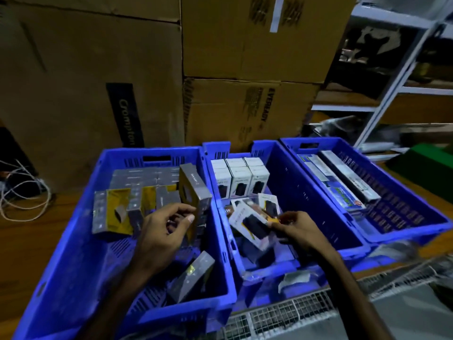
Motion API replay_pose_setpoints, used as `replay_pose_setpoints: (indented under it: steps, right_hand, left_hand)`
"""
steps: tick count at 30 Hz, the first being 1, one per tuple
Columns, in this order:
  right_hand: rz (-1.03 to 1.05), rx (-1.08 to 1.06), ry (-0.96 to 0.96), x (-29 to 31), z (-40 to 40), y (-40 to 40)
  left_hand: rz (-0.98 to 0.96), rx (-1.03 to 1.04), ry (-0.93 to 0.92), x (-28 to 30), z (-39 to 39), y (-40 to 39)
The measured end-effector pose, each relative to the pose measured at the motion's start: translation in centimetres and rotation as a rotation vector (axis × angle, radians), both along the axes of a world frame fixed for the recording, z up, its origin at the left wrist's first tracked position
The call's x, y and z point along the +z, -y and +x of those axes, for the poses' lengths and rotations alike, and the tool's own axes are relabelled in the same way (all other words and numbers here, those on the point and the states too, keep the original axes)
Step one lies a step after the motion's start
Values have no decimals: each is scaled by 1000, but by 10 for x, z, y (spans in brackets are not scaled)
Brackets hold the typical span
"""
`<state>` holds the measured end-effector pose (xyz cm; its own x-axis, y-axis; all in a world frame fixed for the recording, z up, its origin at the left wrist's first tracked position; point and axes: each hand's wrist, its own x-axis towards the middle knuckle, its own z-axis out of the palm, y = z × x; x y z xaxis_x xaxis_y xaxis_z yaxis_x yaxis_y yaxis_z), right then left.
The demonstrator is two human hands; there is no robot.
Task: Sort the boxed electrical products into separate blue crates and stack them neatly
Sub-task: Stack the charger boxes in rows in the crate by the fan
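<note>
- Pinched at its near edge between right-hand (297, 228) thumb and fingertips, a white box (250, 223) hangs tilted over the middle crate (318, 192), above a loose jumble of similar boxes.
- Left hand (161, 229), fingers curled, closes on the lower edge of a tall grey box (196, 192) standing on end at the right wall of the left crate (73, 241); how firm that hold is cannot be told.
- Neat white rows (241, 177) fill the far end of the middle crate; grey stock (137, 177) is stacked along the far wall of the left one, with grey-and-yellow boxes (117, 212) askew nearer in.
- Right crate (404, 217) carries long packs (343, 182) laid lengthwise against its left wall.
- Risk, right side: so slight a pinch at one edge could likely let the white box swing or drop onto the jumble, denting a corner.
- Risk, left side: the grey box stands on a narrow end and could tip onto its askew neighbours if nudged.
- Risk, sorting: both hands work at once in dim light, so a box could land in the wrong crate.
</note>
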<state>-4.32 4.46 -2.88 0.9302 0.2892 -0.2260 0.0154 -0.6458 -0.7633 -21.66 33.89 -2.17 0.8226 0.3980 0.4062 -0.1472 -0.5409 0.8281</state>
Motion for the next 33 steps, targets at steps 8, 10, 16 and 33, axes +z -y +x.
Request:
replay_pose_setpoints:
  steps: [8,10,16,33]
  right_hand:
    - [106,-28,338,5,12,-43]
    - [179,79,411,8,8,-61]
    - [325,355,587,38,-22,-128]
    - [-335,789,499,22,-25,-300]
  left_hand:
    - [-5,139,-72,-7,9,-8]
    - [-10,186,-82,-7,8,-11]
    - [-25,337,-106,-7,-9,-26]
    - [366,517,-425,2,8,-132]
